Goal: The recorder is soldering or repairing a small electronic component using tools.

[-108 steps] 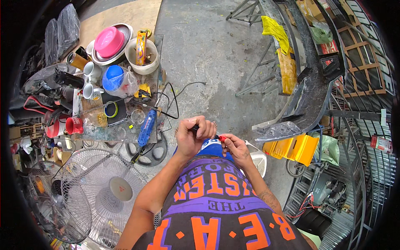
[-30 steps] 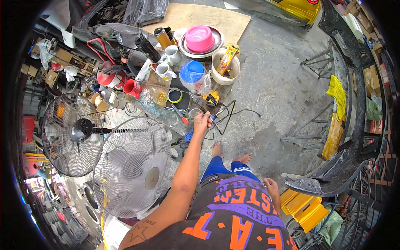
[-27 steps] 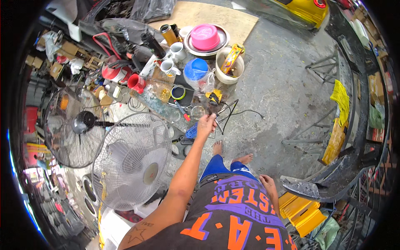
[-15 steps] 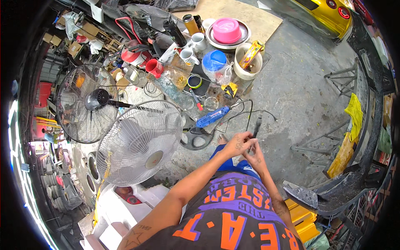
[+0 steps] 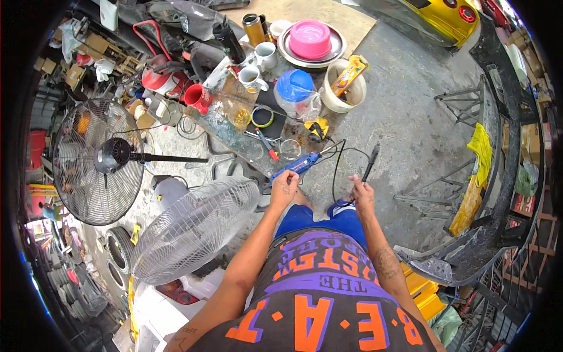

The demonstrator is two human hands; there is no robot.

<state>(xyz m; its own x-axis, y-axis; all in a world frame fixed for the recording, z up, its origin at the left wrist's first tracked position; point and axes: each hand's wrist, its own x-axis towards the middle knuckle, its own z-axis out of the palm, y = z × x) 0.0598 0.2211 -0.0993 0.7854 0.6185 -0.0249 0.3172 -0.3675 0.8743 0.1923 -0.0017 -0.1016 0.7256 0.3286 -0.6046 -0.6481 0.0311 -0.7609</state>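
Open floor (image 5: 404, 135) borders one tabletop (image 5: 220, 129); right hand (image 5: 363, 195) grips one black rod (image 5: 371, 162), left hand (image 5: 284, 186), hold unclear, at one blue tool (image 5: 301, 162).

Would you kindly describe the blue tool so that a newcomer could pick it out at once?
Start at the cluttered table, upper centre. At its nearest corner, by the left hand, lies the blue tool. It is long and narrow, unlike the round blue container farther back.

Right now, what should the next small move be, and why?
Probably steady the blue power tool with the left hand: that hand is at its near end, the tool lies by the table's corner, and the right hand holds a slim black item.
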